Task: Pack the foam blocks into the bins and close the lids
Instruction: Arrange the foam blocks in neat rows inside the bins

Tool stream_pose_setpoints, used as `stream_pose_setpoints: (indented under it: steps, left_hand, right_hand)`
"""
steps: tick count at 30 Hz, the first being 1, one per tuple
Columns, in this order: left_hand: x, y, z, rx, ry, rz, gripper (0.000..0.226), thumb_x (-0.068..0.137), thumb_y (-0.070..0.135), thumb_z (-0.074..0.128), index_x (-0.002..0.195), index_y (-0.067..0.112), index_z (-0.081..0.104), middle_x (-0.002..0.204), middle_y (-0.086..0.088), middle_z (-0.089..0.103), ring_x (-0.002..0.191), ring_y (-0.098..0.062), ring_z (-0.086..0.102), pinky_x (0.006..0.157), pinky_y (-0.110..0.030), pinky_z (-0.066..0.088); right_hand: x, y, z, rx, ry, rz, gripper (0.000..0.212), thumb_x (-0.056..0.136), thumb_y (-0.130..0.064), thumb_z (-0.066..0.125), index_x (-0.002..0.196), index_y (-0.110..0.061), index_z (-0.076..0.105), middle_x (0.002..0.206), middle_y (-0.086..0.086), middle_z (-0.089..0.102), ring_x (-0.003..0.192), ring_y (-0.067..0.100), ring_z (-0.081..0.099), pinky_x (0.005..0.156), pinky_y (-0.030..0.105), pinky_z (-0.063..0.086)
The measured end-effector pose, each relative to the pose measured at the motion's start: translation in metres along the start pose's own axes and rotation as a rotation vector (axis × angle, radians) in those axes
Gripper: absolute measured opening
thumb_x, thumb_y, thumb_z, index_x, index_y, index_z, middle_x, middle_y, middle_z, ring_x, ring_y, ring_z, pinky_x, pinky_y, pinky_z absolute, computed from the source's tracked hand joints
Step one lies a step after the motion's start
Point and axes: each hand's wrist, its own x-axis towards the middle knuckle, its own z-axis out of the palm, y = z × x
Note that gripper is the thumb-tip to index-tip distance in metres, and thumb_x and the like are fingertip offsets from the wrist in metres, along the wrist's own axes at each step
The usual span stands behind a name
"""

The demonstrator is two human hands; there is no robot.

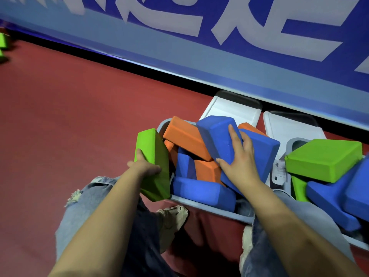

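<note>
Head view: person crouched over two grey bins on a red floor, beside a blue banner wall (pixel 219 56).
Near bin (pixel 209 205): heaped above its rim with orange and blue foam blocks, loosely crossed; lid (pixel 225 108) open, lying back at 12 o'clock.
Second bin (pixel 290 144): at 3 o'clock of the first, also overfull; a green block (pixel 323 158) lies on top; its lid (pixel 283 126) open.
Left hand (pixel 145 166): fingers curled round a green foam block (pixel 153 162), held upright at the near bin's 9 o'clock edge, not yet inside.
Right hand (pixel 239 160): fingers spread, gripping a blue foam block (pixel 223 140) on top of the heap.
Progress: judged well advanced; most blocks binned, none settled flat, both lids unshut.
Remaining: more green blocks (pixel 3 41) lie far off at 10 o'clock.
Obstruction: the piled blocks would likely stop either lid closing until levelled.
Also present: jeans (pixel 95 206), shoe (pixel 173 216).
</note>
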Motion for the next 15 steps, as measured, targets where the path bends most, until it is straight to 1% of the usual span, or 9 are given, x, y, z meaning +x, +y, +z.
stream_pose_setpoints:
  steps: [3,5,7,9,10,11,13,14,15]
  left_hand:
    - [0.001,-0.002,-0.003,-0.007,0.060,0.024,0.107,0.077,0.035,0.073,0.150,0.040,-0.005,0.154,-0.014,0.007,0.132,-0.043,0.031,0.106,-0.051,0.038]
    - [0.000,-0.001,-0.004,0.049,0.070,0.074,0.098,0.081,0.029,0.070,0.150,0.041,0.001,0.158,-0.009,-0.002,0.135,-0.043,0.026,0.106,-0.050,0.036]
    - [0.000,0.002,-0.005,0.147,0.061,0.110,0.086,0.083,0.028,0.066,0.150,0.038,0.013,0.158,-0.007,-0.009,0.136,-0.042,0.022,0.108,-0.051,0.033]
    - [0.002,0.007,-0.003,0.271,0.079,0.112,0.078,0.084,0.030,0.063,0.149,0.035,0.019,0.159,-0.006,-0.011,0.140,-0.042,0.014,0.110,-0.062,0.023]
    - [0.002,0.012,-0.001,0.377,0.122,0.126,0.078,0.084,0.030,0.061,0.149,0.034,0.017,0.159,-0.007,-0.013,0.143,-0.041,0.007,0.110,-0.068,0.014]
    - [0.000,0.018,0.002,0.543,0.195,0.172,0.080,0.086,0.029,0.058,0.151,0.033,0.012,0.159,-0.009,-0.014,0.145,-0.040,0.000,0.107,-0.072,0.005]
    - [-0.001,0.034,0.011,0.908,0.351,0.423,0.080,0.088,0.028,0.052,0.152,0.029,0.004,0.159,-0.012,-0.014,0.146,-0.038,-0.007,0.106,-0.071,-0.005]
    - [0.002,0.044,0.015,1.001,0.359,0.567,0.079,0.089,0.029,0.050,0.153,0.028,0.004,0.160,-0.011,-0.011,0.147,-0.035,-0.007,0.109,-0.067,-0.005]
    - [0.008,0.053,0.019,1.006,0.310,0.674,0.079,0.088,0.032,0.051,0.153,0.027,0.006,0.160,-0.011,-0.007,0.147,-0.032,-0.003,0.113,-0.061,0.000]
  right_hand:
    - [0.001,-0.003,0.001,0.030,0.018,0.007,0.101,0.078,-0.016,0.075,0.143,-0.044,0.003,0.151,0.009,0.017,0.140,0.025,0.018,0.115,0.037,0.022]
    - [0.002,-0.002,-0.001,0.041,0.036,0.009,0.100,0.077,-0.016,0.076,0.143,-0.046,0.006,0.151,0.008,0.017,0.140,0.024,0.018,0.115,0.038,0.023]
    - [0.003,0.002,-0.005,0.040,0.049,0.021,0.099,0.077,-0.017,0.076,0.143,-0.046,0.008,0.152,0.008,0.017,0.141,0.024,0.018,0.115,0.038,0.023]
    - [0.006,0.006,-0.009,0.051,0.046,0.043,0.097,0.077,-0.017,0.075,0.145,-0.043,0.011,0.153,0.008,0.015,0.142,0.024,0.016,0.115,0.035,0.020]
    - [0.008,0.007,-0.010,0.049,0.029,0.047,0.096,0.078,-0.017,0.075,0.146,-0.042,0.012,0.154,0.008,0.013,0.143,0.024,0.015,0.115,0.033,0.019]
    - [0.011,0.007,-0.010,0.039,-0.001,0.044,0.094,0.079,-0.017,0.074,0.146,-0.042,0.012,0.154,0.008,0.011,0.143,0.024,0.014,0.114,0.033,0.019]
    - [0.022,0.007,-0.009,0.020,-0.048,0.035,0.092,0.081,-0.019,0.072,0.146,-0.042,0.011,0.155,0.008,0.009,0.143,0.024,0.013,0.115,0.034,0.019]
    - [0.029,0.006,-0.008,0.022,-0.044,0.029,0.092,0.080,-0.018,0.071,0.146,-0.042,0.011,0.154,0.008,0.011,0.143,0.025,0.014,0.116,0.037,0.021]
    - [0.037,0.005,-0.007,0.032,-0.027,0.021,0.093,0.079,-0.018,0.072,0.147,-0.041,0.012,0.153,0.009,0.013,0.142,0.026,0.017,0.116,0.040,0.023]
